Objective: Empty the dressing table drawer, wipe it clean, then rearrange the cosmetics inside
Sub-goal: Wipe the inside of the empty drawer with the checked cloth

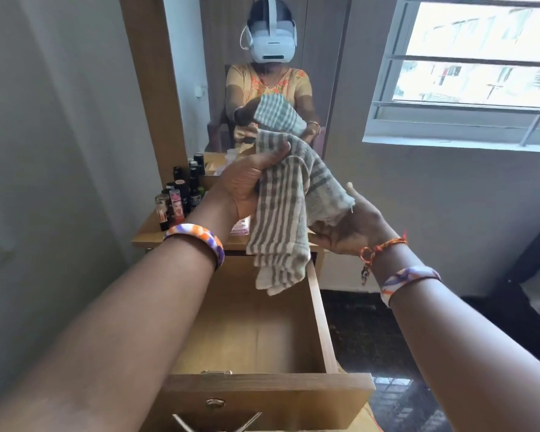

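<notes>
While both hands hold the cloth (289,207), the drawer (320,316) gapes.

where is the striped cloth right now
In the head view the striped cloth hangs at centre frame above the open drawer, gripped by the left hand at its top and the right hand at its right edge.

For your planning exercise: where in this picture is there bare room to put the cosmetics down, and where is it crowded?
The open drawer shows a bare wooden floor between its right wall and front panel. The table top is crowded at its back left with cosmetics; only its front left edge shows bare. The cloth, held by both hands, hides the middle.
</notes>
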Tool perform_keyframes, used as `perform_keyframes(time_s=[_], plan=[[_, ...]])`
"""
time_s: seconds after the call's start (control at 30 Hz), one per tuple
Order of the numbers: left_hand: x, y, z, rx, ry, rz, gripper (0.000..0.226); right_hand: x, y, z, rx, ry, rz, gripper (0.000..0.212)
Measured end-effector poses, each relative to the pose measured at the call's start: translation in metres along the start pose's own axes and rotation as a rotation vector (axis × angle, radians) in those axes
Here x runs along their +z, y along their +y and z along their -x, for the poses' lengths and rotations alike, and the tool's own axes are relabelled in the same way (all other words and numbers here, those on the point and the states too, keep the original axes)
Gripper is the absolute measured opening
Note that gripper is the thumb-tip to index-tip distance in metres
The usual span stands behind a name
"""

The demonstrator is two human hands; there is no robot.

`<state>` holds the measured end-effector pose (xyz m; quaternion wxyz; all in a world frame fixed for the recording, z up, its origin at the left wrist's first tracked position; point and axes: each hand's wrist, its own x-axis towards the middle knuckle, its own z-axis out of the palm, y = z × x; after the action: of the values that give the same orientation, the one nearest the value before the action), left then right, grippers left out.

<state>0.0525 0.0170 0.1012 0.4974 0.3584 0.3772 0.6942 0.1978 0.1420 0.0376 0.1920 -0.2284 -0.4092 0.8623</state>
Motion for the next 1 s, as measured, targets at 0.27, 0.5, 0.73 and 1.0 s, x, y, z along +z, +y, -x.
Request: perform_keyframes(time_s=[0.27, 0.5, 0.73, 1.0], plan=[[-0.015, -0.004, 0.004, 0.086, 0.093, 0.094, 0.021, 0.028, 0.01, -0.01, -0.108, -0.007, -0.08, 0.102], [-0.017, 0.001, 0.012, 0.124, 0.151, 0.115, 0.023, 0.042, 0.006, -0.003, -0.152, -0.28, -0.074, 0.09], [-0.032, 0.007, 0.011, 0.145, 0.349, -0.246, 0.049, 0.038, -0.006, -0.007, -0.338, -0.083, -0.205, 0.051], [-0.048, 0.003, 0.015, 0.181, 0.445, -0.794, 0.056, 0.053, -0.012, 0.012, -0.481, 0.026, 0.437, 0.05]])
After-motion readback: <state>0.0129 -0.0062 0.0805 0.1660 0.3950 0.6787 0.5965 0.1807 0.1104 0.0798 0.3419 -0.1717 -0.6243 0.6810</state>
